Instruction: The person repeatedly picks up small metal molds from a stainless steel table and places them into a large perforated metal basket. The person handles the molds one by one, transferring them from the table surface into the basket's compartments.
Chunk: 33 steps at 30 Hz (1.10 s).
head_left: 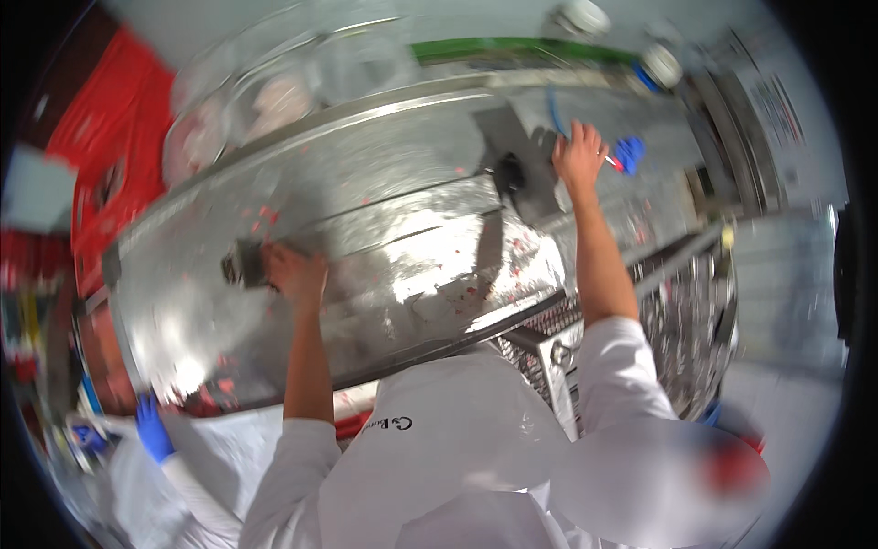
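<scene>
My left hand point(294, 273), smeared by motion, is over the left part of a metal worktable point(384, 220). Its fingers are closed round the right end of a dark grey, block-like thing point(242, 263). Farther right, my right arm reaches to the table's far side. There my right hand point(579, 157) has curled fingers, and what they hold, if anything, is hidden. Just right of it lies a bright blue thing point(629, 156) with a small red and white piece beside the fingers. A black object point(508, 172) lies left of that hand. Small red scraps point(267, 217) dot the metal.
Red crates point(128, 156) stand at the far left, beside clear bags point(270, 101) with pale pink contents. A co-worker's blue-gloved hand point(154, 428) rests by the table's near left corner. A metal mesh belt point(686, 320) runs at the right. A white rounded shape point(631, 485) fills the lower right.
</scene>
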Each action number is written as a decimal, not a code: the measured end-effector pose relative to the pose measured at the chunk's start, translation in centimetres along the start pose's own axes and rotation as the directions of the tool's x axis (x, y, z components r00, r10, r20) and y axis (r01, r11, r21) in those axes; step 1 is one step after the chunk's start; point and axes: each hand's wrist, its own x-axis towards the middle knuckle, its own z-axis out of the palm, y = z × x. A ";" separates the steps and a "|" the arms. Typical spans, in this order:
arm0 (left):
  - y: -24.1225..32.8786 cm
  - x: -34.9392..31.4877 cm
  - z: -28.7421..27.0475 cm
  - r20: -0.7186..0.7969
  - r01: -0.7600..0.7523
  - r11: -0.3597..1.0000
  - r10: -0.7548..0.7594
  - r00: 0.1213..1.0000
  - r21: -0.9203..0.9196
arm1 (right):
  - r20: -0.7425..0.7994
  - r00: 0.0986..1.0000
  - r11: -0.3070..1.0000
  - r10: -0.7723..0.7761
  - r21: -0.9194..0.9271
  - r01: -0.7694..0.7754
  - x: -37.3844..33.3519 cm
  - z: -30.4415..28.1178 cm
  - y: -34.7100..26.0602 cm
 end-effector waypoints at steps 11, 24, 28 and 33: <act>44.6 -9.0 -6.8 -0.018 -0.637 0.383 0.849 0.528 -0.669 | 0.253 0.827 0.518 0.502 0.678 -0.522 -16.3 -9.1 4.2; 55.3 -12.7 -5.9 0.216 -0.661 0.595 0.795 0.566 -0.458 | 0.700 -0.484 -0.154 0.525 -0.482 -0.863 -76.1 -6.7 36.9; 53.8 -9.6 -5.4 0.305 -0.517 0.676 0.716 0.628 -0.524 | 0.384 -0.812 -0.398 0.440 -0.727 -0.559 -89.8 -2.2 37.3; 54.6 -9.1 -5.3 0.295 -0.447 0.752 0.622 0.725 -0.484 | 0.146 -0.685 -0.194 0.714 -0.899 -0.394 -101.8 -5.1 45.4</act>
